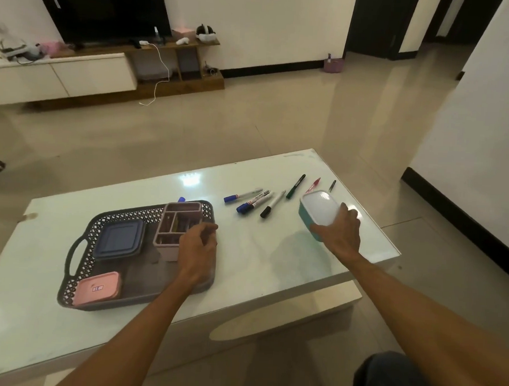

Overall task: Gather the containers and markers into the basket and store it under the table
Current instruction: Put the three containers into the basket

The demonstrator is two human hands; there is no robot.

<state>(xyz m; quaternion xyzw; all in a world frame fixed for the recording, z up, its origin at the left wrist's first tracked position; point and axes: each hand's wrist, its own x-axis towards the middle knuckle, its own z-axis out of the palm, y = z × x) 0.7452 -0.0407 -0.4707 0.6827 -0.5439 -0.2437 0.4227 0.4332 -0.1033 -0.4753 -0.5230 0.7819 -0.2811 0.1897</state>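
Note:
A dark lattice basket sits on the left of the white table. It holds a blue-lidded container, a flat pink container and a pink divided organizer. My left hand is at the organizer's near right corner with curled fingers; I cannot tell whether it holds it. My right hand grips a teal container with a white lid, tilted just above the table's right end. Several markers lie loose between the basket and that container. A blue cap peeks out behind the basket.
The table's right edge is close to my right hand, and a lower shelf shows beneath the top. Tiled floor surrounds the table. A TV stand lines the far wall. My knee is at the bottom right.

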